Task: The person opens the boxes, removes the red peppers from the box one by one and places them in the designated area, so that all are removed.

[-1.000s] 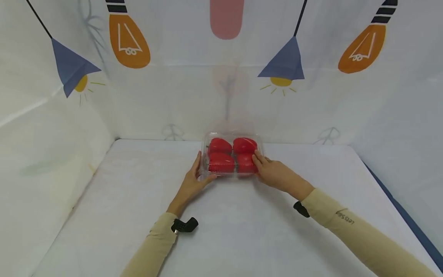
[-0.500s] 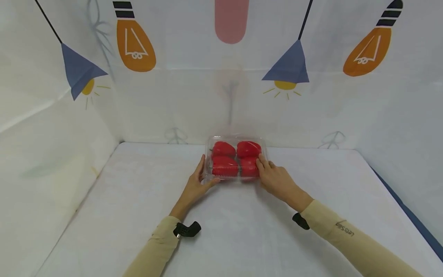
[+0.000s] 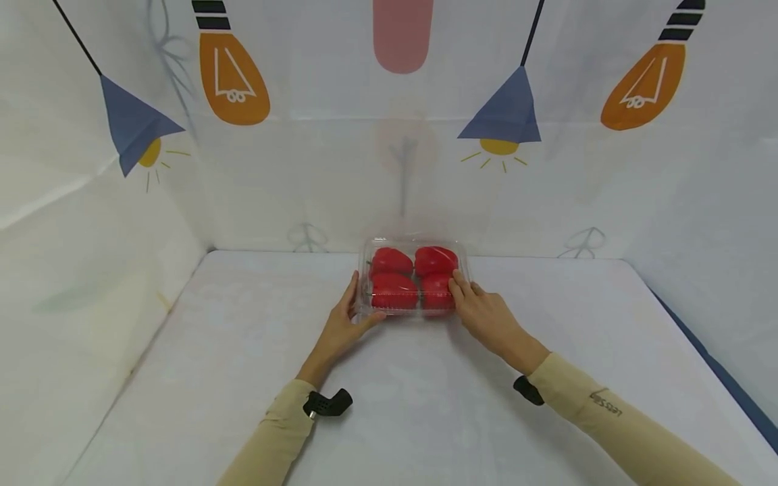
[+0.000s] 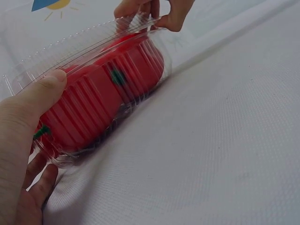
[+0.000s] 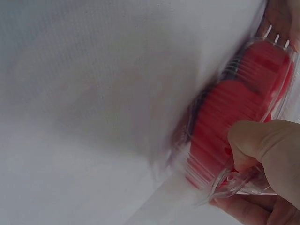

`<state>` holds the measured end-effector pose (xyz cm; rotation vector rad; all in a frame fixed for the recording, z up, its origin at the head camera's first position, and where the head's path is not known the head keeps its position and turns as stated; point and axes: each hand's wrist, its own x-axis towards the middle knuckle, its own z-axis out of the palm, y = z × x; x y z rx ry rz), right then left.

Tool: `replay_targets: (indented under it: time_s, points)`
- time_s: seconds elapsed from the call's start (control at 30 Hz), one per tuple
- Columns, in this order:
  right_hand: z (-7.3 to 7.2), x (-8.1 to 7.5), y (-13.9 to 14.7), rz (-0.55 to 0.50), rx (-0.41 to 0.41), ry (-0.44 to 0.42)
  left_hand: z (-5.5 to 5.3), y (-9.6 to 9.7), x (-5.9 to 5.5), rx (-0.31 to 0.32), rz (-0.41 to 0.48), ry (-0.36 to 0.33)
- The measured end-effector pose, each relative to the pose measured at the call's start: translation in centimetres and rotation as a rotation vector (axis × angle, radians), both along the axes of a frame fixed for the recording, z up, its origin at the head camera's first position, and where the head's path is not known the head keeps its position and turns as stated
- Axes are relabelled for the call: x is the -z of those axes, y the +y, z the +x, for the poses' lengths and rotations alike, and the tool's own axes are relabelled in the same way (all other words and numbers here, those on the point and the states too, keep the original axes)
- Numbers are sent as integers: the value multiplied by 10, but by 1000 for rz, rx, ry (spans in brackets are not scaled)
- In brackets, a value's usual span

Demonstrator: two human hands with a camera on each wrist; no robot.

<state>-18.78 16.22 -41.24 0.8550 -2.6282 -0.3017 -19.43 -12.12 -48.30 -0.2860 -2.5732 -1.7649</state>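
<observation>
A clear plastic clamshell container (image 3: 389, 312) stands at the far middle of the table, with several red peppers (image 3: 394, 290) inside. Their green stems (image 4: 118, 76) show through its ribbed side in the left wrist view. My left hand (image 3: 340, 331) holds the near left corner, thumb on the rim and fingers around the left side. At the right end, my right hand (image 3: 489, 320) grips the lid's edge; in the right wrist view its thumb (image 5: 248, 140) presses the side while other fingers curl at the corner below.
The white table (image 3: 413, 405) meets a white sheet wall (image 3: 292, 182) just behind the container. Lamps and bulbs are printed on that wall. Small black devices (image 3: 328, 403) are strapped to both wrists.
The head view has shifted slightly, moving the whole scene a little right and down. Both hands keep their hold at the two ends of the container, which looks otherwise the same.
</observation>
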Motion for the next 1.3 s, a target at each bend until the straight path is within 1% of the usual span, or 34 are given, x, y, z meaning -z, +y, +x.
replay_targets:
  time_s: [0.13,0.2,0.3,0.37,0.43,0.5,0.57,0.67,0.77,0.83,0.9,0.97,1.07,1.13,1.2,1.27,1.3]
  points:
    - [0,0,0,-14,11,-19,1,-1,-2,-5,5,13]
    - [0,0,1,-28,2,-23,2,0,-5,3,9,8]
    - [0,-2,5,-73,-21,-18,6,2,-18,27,20,-20]
    - [0,-2,10,-127,-31,-13,9,5,-26,59,33,-23]
    - [-2,-3,13,-193,-31,-16,10,6,-35,88,48,2]
    - [-4,-3,16,-254,-26,-28,9,6,-38,117,75,53]
    - [-6,-3,17,-294,-25,-46,8,4,-37,133,105,93]
    - [-8,0,19,-345,-24,-64,4,0,-26,134,144,124]
    - [-8,4,19,-389,-26,-73,1,-3,-12,106,145,134]
    - [-6,4,21,-417,-26,-82,-1,-3,-6,82,134,126]
    - [-4,4,21,-446,-28,-94,-1,-3,-4,72,133,119]
    - [-2,2,22,-486,-32,-101,1,-2,-6,77,147,99]
    - [0,-3,23,-567,-39,-114,7,1,-19,86,160,82]
    - [-3,-7,23,-630,-46,-134,10,2,-29,85,161,71]
    - [-6,-11,23,-693,-50,-149,13,3,-36,86,169,81]
    - [-11,-15,24,-759,-59,-164,11,2,-35,93,190,85]
    - [-13,-17,25,-791,-65,-171,9,2,-32,98,193,96]
